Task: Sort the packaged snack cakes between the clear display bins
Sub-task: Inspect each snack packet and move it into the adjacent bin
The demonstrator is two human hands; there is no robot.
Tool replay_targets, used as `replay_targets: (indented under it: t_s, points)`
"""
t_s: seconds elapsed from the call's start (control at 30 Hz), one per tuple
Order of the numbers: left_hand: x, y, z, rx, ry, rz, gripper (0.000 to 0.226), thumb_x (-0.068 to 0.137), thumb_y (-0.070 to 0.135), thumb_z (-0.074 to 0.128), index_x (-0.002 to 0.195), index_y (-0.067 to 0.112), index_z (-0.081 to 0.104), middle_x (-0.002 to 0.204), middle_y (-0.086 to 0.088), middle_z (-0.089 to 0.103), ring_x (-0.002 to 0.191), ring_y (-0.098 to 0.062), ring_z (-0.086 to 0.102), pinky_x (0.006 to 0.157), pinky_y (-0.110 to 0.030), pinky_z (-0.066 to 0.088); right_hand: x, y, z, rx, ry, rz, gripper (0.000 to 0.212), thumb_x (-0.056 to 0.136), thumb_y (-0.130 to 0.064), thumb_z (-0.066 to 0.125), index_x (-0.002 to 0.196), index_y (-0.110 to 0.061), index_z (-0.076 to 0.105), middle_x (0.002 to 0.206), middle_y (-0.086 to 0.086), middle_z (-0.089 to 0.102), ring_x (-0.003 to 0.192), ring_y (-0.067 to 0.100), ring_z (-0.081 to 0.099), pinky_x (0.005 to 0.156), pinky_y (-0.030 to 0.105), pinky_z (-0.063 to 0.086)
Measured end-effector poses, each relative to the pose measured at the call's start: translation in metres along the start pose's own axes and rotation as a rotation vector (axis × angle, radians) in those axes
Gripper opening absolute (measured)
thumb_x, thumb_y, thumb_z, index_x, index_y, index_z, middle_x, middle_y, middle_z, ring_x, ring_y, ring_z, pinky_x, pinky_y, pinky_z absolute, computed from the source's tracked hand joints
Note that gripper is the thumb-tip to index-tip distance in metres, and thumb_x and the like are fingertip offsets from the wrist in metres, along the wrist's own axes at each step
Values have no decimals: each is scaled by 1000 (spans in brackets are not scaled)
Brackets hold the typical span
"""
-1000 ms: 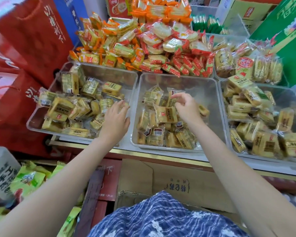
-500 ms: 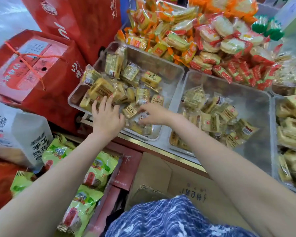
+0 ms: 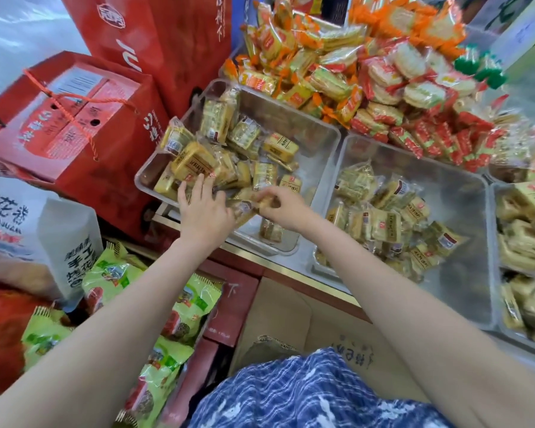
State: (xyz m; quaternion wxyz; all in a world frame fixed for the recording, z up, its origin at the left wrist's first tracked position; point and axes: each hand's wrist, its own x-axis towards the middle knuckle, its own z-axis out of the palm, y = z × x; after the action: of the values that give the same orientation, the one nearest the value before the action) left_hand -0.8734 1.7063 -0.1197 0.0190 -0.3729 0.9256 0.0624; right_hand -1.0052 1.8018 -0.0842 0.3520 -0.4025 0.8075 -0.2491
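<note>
Both of a person's hands work over the left clear bin (image 3: 315, 131) on a shop worktop (image 3: 291, 273), one of three clear display bins set side by side. The left hand (image 3: 203, 208) lies with fingers spread and fairly straight on the yellow-wrapped snack cakes (image 3: 229, 156) heaped at the bin's near left end. The right hand (image 3: 283, 205), reaching in from the right, has its fingers curled, pinching one wrapped cake (image 3: 244, 208) at the bin's near edge, just beside the left hand. The middle bin (image 3: 464, 217) holds a looser pile of similar yellow cakes along its near side; only the left part of the right bin (image 3: 496, 261) is in view, also stocked. Behind the bins rise mounds of orange and red wrapped snacks (image 3: 368, 72). Red gift boxes (image 3: 74, 118) stand to the left, with green snack bags (image 3: 115, 273) on the floor below.
</note>
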Motion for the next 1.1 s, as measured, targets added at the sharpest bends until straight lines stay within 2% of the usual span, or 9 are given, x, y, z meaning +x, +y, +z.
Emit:
replay_targets:
  t_s: [0.1, 0.17, 0.27, 0.43, 0.6, 0.73, 0.8, 0.93, 1.1]
  points:
    - [5, -2, -10, -51, -138, -14, 39, 97, 27, 36, 131, 13, 49, 157, -11, 19, 145, -22, 15, 115, -43, -2, -21, -6, -24, 187, 62, -22, 40, 91, -4, 56, 128, -14, 48, 119, 12, 53, 94, 19, 56, 62, 11, 41]
    - [9, -1, -23, -212, -171, -22, 39, 99, 25, 37, 135, 14, 46, 153, -10, 28, 140, -22, 27, 115, -41, 8, -35, -4, -38, 231, 68, -71, 48, 90, -5, 58, 133, -17, 40, 120, 6, 49, 84, 7, 52, 60, 2, 39]
    - [8, 12, -43, -802, -225, -45, 37, 102, 23, 39, 136, 10, 46, 136, -9, 51, 119, -20, 52, 97, -32, 39, -51, 2, -50, 325, 64, -96, 44, 88, -5, 61, 127, -16, 42, 122, 0, 47, 82, 8, 51, 66, 5, 43]
    - [-2, 40, -68, -1620, -532, -114, 38, 98, 38, 45, 119, 11, 60, 115, -11, 68, 104, -22, 67, 84, -32, 56, -67, 20, -59, 361, 77, -123, 41, 83, -6, 66, 115, -23, 48, 125, -1, 53, 116, 17, 54, 95, 28, 46]
    - [-10, 59, -77, -1699, -534, -60, 43, 87, 10, 61, 128, 10, 50, 116, -11, 65, 99, -17, 68, 79, -21, 55, -84, 35, -69, 197, 78, -193, 50, 84, -16, 70, 128, -27, 49, 132, -6, 51, 123, 10, 47, 102, 27, 37]
    - [-13, 71, -78, -1775, -525, 5, 48, 90, -12, 48, 128, 16, 52, 123, -7, 61, 101, -15, 66, 79, -20, 54, -101, 41, -75, 443, 107, -131, 56, 85, -28, 70, 133, -35, 43, 134, -10, 43, 117, 6, 52, 91, 22, 46]
    - [-15, 74, -79, -1759, -533, 48, 47, 90, -13, 46, 126, 16, 56, 130, -6, 58, 107, -17, 63, 81, -21, 54, -104, 44, -76, 547, 179, -95, 55, 84, -16, 71, 132, -27, 46, 127, -5, 47, 99, 5, 62, 81, 22, 54]
    - [-13, 81, -81, -1776, -529, 0, 40, 91, -5, 52, 129, 8, 53, 125, -13, 60, 110, -25, 63, 85, -26, 55, -103, 50, -76, 555, 330, -33, 45, 76, -3, 75, 115, -18, 57, 120, 7, 61, 98, 22, 67, 87, 43, 56]
    - [-11, 88, -75, -1673, -458, -124, 39, 89, 0, 58, 127, -3, 51, 117, -17, 62, 92, -17, 68, 77, -22, 56, -107, 51, -78, 619, 352, -74, 44, 77, 4, 72, 111, -19, 57, 117, 4, 60, 100, 19, 65, 85, 36, 57]
